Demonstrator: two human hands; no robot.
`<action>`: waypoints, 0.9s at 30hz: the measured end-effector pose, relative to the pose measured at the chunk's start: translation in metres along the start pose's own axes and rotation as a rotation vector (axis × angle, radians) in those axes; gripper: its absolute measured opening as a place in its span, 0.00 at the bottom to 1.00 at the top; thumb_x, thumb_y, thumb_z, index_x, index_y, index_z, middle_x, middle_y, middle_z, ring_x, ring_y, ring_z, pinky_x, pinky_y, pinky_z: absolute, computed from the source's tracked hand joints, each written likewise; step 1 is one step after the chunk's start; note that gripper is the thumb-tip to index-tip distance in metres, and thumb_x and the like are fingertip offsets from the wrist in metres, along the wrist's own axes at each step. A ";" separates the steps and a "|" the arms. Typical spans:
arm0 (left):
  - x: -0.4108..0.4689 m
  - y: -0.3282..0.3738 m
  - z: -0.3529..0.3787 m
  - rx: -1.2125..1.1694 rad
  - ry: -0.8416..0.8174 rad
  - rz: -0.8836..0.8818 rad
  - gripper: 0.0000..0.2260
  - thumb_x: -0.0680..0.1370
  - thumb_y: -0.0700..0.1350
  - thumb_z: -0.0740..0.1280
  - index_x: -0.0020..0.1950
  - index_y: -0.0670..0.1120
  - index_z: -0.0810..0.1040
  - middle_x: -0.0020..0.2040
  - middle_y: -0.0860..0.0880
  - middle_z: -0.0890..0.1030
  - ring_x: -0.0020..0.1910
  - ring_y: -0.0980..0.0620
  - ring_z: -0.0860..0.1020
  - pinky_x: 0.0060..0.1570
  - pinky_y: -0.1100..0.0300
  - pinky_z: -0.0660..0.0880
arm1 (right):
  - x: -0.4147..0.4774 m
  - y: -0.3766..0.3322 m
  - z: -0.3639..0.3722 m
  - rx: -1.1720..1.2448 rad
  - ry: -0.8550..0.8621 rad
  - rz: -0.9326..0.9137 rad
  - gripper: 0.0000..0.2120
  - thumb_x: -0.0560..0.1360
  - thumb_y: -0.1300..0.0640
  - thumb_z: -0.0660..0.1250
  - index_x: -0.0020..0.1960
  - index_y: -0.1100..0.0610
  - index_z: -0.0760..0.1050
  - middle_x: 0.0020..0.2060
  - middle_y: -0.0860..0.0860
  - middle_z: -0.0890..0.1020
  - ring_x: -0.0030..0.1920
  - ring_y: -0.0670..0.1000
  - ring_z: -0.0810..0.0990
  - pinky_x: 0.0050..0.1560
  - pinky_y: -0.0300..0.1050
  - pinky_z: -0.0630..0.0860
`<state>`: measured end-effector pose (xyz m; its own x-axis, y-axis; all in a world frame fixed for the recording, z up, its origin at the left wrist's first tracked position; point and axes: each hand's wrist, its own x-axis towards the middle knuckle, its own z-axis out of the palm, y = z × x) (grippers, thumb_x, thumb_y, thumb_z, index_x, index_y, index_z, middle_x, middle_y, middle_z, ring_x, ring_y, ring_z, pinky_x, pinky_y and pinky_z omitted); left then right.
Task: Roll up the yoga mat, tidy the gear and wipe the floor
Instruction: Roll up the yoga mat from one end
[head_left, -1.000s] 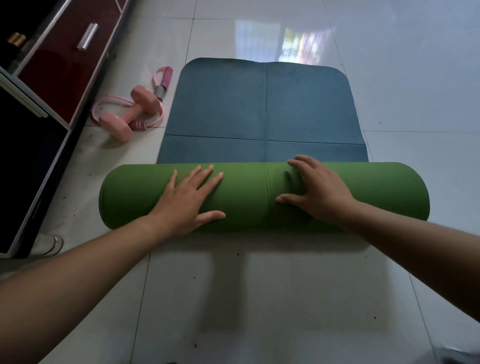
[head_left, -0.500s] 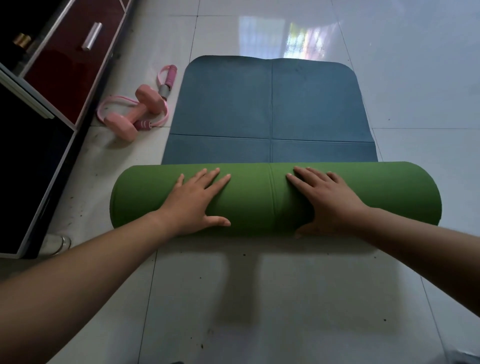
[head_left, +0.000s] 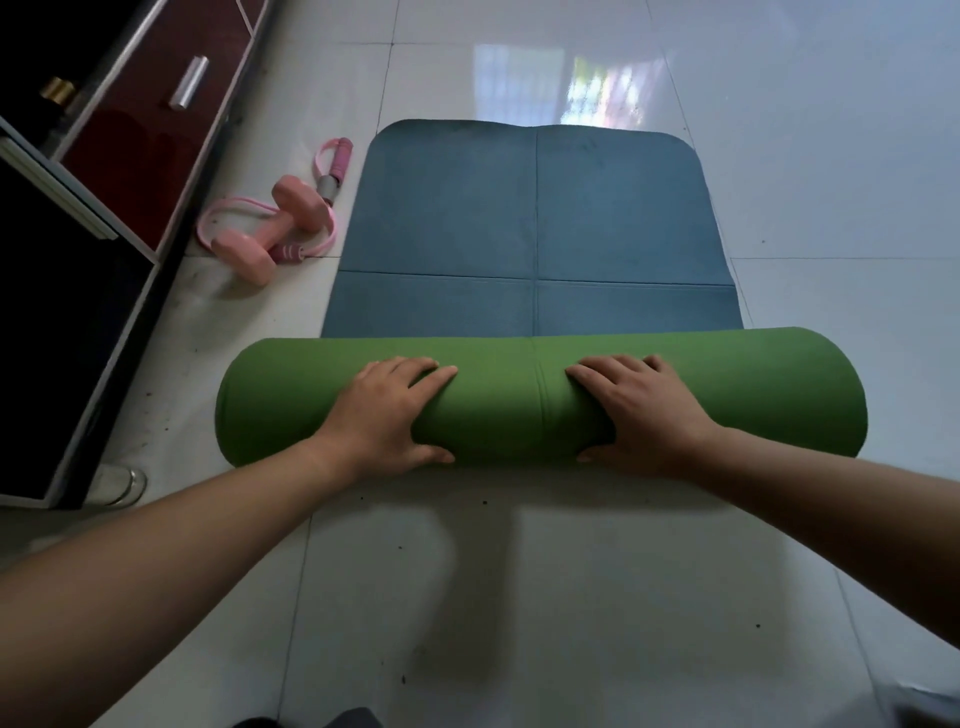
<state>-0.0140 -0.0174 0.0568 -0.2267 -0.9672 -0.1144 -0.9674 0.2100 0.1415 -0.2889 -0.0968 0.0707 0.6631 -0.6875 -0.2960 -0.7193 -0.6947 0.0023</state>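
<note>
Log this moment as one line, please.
step: rolling | yoga mat: partly rolled, far end flat | left hand: grips roll | right hand: grips roll | pink dumbbell, pink rope: on floor beside mat

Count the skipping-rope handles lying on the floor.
2. The far handle lies by the left edge of the mat. The near handle lies beside the pink dumbbell. None seems hidden.
</note>
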 end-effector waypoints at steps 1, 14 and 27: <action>-0.002 0.001 -0.001 0.000 0.007 -0.001 0.42 0.60 0.65 0.73 0.68 0.46 0.70 0.62 0.43 0.75 0.59 0.41 0.74 0.59 0.48 0.70 | -0.002 -0.001 0.000 -0.004 0.014 0.000 0.45 0.62 0.36 0.72 0.72 0.54 0.61 0.69 0.52 0.68 0.67 0.55 0.67 0.63 0.55 0.65; -0.033 0.009 -0.021 -0.114 -0.112 0.051 0.38 0.63 0.67 0.69 0.68 0.51 0.69 0.61 0.50 0.76 0.57 0.48 0.75 0.55 0.56 0.71 | -0.043 -0.021 -0.015 0.151 0.000 -0.023 0.41 0.63 0.35 0.71 0.71 0.48 0.62 0.66 0.47 0.71 0.64 0.51 0.69 0.62 0.48 0.68; -0.011 0.006 -0.019 -0.208 -0.032 -0.084 0.28 0.72 0.60 0.66 0.71 0.57 0.65 0.71 0.52 0.67 0.69 0.49 0.67 0.67 0.44 0.63 | -0.026 0.009 -0.015 0.434 0.063 0.167 0.39 0.63 0.37 0.72 0.70 0.48 0.65 0.68 0.47 0.70 0.66 0.50 0.69 0.66 0.45 0.65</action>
<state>-0.0154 -0.0079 0.0771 -0.1534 -0.9743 -0.1650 -0.9396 0.0921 0.3298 -0.3091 -0.0882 0.0923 0.5325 -0.8031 -0.2673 -0.8285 -0.4298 -0.3590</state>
